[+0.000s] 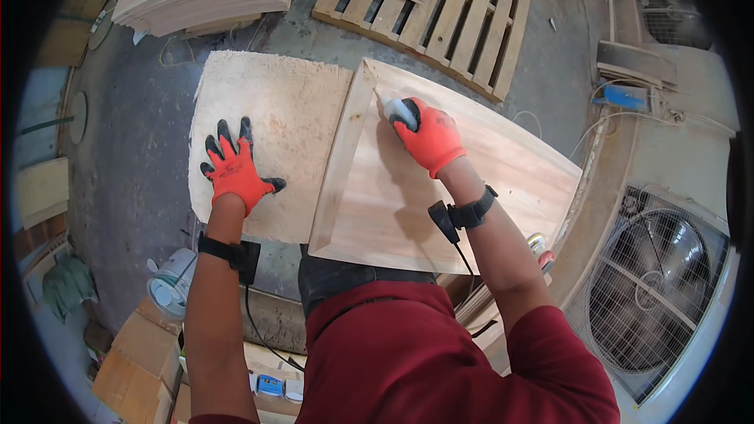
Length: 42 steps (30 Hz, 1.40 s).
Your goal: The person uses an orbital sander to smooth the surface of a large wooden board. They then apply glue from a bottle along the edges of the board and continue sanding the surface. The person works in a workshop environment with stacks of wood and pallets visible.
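Bright, diffuse light | soft shadow on framed panel (510,157) | large fan (649,289) blurred | fisheye bending, black rim

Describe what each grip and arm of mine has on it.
The left grip and right grip wear red gloves with black on the fingers; the left one shows small dark print on its back. Black straps circle both forearms near the wrist, each with a black box and thin black cable. The sleeves are short and dark red.
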{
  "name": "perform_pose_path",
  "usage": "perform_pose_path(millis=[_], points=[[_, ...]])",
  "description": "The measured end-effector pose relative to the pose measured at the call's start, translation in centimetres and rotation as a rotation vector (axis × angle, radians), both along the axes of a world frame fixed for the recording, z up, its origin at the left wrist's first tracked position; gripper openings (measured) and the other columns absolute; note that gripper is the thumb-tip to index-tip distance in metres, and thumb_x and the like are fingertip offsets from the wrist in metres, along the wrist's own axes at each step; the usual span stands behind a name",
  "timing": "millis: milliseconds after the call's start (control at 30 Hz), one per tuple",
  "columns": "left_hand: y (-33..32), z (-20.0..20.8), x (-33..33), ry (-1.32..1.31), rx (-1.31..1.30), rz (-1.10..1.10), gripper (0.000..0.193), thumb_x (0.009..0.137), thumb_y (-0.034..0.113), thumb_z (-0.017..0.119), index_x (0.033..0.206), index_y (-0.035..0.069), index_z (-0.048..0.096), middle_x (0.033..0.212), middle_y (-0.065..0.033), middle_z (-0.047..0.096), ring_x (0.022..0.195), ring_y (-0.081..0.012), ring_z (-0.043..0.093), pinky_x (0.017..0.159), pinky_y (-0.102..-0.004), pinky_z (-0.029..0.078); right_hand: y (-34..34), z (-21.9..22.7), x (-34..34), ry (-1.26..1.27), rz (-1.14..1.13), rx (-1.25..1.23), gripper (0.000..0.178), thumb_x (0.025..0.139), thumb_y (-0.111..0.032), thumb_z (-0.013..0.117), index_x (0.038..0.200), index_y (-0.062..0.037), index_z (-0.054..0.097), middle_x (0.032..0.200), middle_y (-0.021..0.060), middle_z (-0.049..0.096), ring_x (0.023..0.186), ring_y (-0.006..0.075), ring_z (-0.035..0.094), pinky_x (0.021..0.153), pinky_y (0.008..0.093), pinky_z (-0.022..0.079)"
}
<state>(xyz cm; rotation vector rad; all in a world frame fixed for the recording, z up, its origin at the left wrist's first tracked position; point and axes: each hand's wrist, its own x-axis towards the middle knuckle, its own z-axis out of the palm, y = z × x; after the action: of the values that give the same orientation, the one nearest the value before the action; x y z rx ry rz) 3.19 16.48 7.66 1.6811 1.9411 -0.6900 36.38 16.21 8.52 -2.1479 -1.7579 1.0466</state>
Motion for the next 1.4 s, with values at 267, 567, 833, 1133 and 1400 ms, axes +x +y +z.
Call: perform_pose_path(millis=[267,567,833,1133,1400], points=[[-0.3,-0.2,-0.1,-0.048,0.046,0.005,0.140,0.061,0.043,0.094,0.166,0.027,0.003,0.171,-0.0178,-0.007,0.155,-0.0488,0.001,0.114,-0.0728,0.020,-2.5,-0.2,-0.6,0.047,0.064,-0.069,0.035,0.089,-0.032,0.069,0.114,-0.0077,0.066,0.097,0.0187,0.073,0.093,0.0386,0.068,0.083,0.0459,0.054],[-0.6,-0.8,-0.5,-0.035,0.056,0.000,0.138,0.061,0.043,0.094,0.166,0.027,0.005,0.171,-0.0167,-0.006,0.155,-0.0477,0.001,0.115,-0.0731,0.019,-5.7,-0.8,-1.1,0.053,0.158,-0.017,0.037,0.089,-0.032,0.070,0.116,-0.0076,0.065,0.094,0.0195,0.072,0.090,0.0398,0.069,0.083,0.0468,0.054],[-0.9,-1.1,-0.5,-0.052,0.085,0.020,0.136,0.062,0.041,0.094,0.165,0.028,0.006,0.171,-0.0161,-0.006,0.156,-0.0467,0.000,0.116,-0.0723,0.018,-8.1,-0.6,-2.1,0.083,0.211,-0.075,0.037,0.088,-0.033,0.069,0.114,-0.0079,0.064,0.090,0.0191,0.071,0.087,0.0400,0.068,0.079,0.0479,0.053],[-1.0,-0.7,-0.4,-0.066,0.107,-0.005,0.137,0.060,0.044,0.094,0.165,0.026,0.009,0.171,-0.0193,-0.004,0.155,-0.0490,0.000,0.115,-0.0723,0.020,-11.7,-0.5,-3.6,0.077,0.236,-0.092,0.035,0.088,-0.033,0.068,0.112,-0.0083,0.064,0.093,0.0184,0.070,0.089,0.0396,0.066,0.081,0.0489,0.052],[-0.9,-1.9,-1.0,-0.008,0.061,-0.051,0.131,0.064,0.055,0.090,0.164,0.016,0.015,0.170,-0.0199,-0.002,0.154,-0.0509,0.002,0.114,-0.0743,0.021,-14.7,-0.3,-5.1,0.070,0.238,-0.146,0.035,0.090,-0.035,0.066,0.112,-0.0094,0.064,0.096,0.0175,0.070,0.093,0.0390,0.066,0.082,0.0486,0.052]])
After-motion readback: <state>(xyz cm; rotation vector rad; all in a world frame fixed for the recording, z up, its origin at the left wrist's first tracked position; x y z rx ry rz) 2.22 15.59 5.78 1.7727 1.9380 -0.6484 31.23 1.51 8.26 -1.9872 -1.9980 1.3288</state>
